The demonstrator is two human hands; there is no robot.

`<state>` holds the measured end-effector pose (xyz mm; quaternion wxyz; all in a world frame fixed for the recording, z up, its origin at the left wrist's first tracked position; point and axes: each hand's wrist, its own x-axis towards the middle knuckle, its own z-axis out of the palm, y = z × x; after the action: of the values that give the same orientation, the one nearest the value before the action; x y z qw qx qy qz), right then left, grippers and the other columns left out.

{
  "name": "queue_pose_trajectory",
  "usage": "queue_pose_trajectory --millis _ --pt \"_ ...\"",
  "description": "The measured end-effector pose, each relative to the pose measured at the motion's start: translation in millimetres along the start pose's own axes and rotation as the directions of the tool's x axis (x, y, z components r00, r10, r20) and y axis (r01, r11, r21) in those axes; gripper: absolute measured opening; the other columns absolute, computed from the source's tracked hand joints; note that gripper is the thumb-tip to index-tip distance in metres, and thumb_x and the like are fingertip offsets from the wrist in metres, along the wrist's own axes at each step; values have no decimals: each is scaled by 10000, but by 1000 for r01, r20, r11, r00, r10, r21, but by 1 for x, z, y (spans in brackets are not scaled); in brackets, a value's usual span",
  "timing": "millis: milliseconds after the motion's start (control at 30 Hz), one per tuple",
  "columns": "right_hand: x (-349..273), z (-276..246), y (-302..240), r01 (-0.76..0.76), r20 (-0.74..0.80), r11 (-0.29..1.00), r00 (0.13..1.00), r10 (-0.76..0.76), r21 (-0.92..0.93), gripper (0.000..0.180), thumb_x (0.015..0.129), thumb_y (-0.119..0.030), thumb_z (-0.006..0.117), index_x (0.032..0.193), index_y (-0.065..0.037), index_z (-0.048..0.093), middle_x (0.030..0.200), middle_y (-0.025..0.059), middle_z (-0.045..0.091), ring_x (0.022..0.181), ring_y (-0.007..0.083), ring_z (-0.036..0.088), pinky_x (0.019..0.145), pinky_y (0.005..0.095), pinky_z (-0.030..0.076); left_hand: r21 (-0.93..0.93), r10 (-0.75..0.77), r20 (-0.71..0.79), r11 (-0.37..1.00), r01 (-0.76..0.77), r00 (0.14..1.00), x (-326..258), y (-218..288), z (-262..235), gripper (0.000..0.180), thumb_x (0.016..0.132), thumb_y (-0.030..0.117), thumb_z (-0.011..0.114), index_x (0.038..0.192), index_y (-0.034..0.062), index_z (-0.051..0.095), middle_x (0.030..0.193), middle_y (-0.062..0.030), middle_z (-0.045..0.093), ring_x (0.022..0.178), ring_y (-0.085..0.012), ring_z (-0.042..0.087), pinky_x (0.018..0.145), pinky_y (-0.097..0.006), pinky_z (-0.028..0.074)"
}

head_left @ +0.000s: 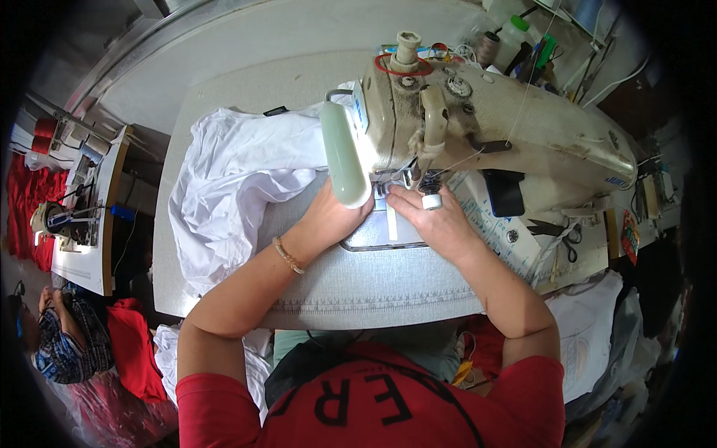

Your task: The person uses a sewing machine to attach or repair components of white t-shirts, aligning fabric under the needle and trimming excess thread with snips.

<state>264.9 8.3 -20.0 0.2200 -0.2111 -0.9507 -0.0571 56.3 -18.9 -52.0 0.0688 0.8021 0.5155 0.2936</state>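
Observation:
My two hands meet at the needle area of a worn beige sewing machine (493, 104). My left hand (340, 216), with a beaded bracelet on the wrist, is left of the presser foot, its fingers mostly hidden behind a pale green lamp (345, 153). From the right, my right hand (437, 220) reaches in with its fingers bent together at the presser foot; what they pinch is too small to make out. Beneath the hands is a shiny metal plate (370, 237) with a narrow pale strip (392, 224) on it. A white garment (224, 187) lies bunched left of my left hand.
Right of the machine's needle area lie a dark phone (504, 193), a printed sheet (489, 224) and black-handled scissors (572, 243). Thread cones and a green-capped bottle (514, 31) stand behind. At far left another person (67, 332) sits near a second sewing table (93, 239).

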Motion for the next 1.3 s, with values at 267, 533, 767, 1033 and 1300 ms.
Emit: queue_pose_trajectory --millis 267,533,767,1033,1300 --pt "-4 5 1 -29 35 999 999 30 -22 259 790 -54 531 1010 -85 665 1050 48 661 947 185 597 893 356 410 -73 59 -108 995 -67 992 3 -6 6 85 754 30 609 796 -43 625 794 -199 598 785 -360 565 722 -431 463" --pt "-3 6 6 -61 27 996 998 59 68 269 808 -73 530 1033 -125 669 1103 25 645 1010 197 581 951 417 370 -55 35 -82 998 -40 996 4 2 -1 117 761 35 610 843 -45 629 885 -198 587 821 -356 566 744 -418 467" --pt "-8 9 11 -129 114 985 987 115 117 315 831 -74 506 1080 -174 671 1150 18 643 1089 200 567 1031 460 299 -110 67 -76 991 -75 995 -6 13 -15 183 803 62 605 965 -20 635 991 -136 594 924 -298 548 818 -363 462" --pt "-6 8 11 -142 124 983 984 128 113 330 843 -73 479 1087 -184 671 1168 25 640 1054 216 594 1065 491 266 -20 261 -3 965 -261 965 -14 12 -27 240 799 64 578 1021 -6 636 1089 -95 612 936 -259 542 822 -330 472" --pt "-5 8 12 -146 102 980 986 133 134 334 834 -56 472 1070 -173 677 1162 35 641 1064 231 589 1071 471 265 -5 215 27 977 -215 976 -16 13 -20 245 782 51 587 1012 -18 635 1051 -107 628 903 -271 565 782 -341 492"
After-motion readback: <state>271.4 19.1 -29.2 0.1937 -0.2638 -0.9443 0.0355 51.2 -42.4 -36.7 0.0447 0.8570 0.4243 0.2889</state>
